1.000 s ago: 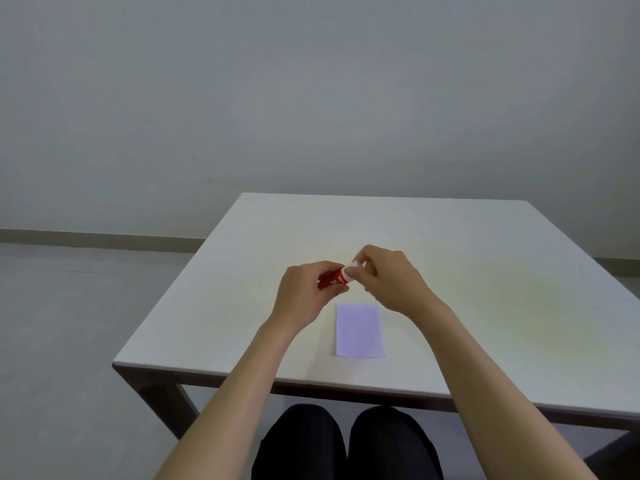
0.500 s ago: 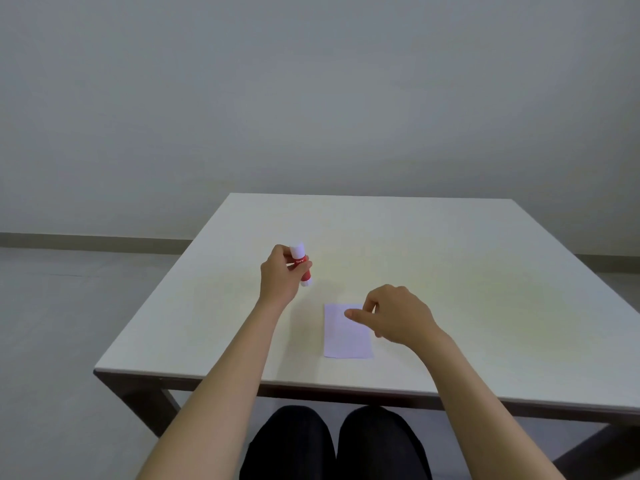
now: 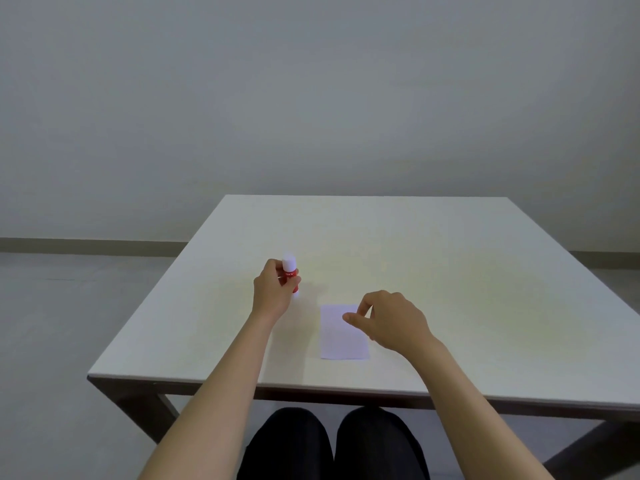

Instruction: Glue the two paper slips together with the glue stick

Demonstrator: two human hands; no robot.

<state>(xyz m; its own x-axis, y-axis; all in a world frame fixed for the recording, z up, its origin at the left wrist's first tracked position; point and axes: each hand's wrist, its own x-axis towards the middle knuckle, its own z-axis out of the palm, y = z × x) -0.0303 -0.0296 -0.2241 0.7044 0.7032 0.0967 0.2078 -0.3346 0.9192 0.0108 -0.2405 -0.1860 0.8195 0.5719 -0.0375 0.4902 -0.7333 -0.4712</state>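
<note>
Left hand [image 3: 273,289] grip grasping an upright red glue stick [image 3: 290,274] above the white worktop [image 3: 450,271], right hand [image 3: 391,320] loosely curled, grip released, over the paper slip [image 3: 339,344]

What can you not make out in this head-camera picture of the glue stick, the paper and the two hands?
- Glue stick: the left hand covers part of its red body, and the label is too small to read.
- Paper: whether it is one slip or two stacked cannot be told; the right hand hides its far right corner.
- Right hand: its fingertips are curled, so whether they hold anything is unclear.
</note>
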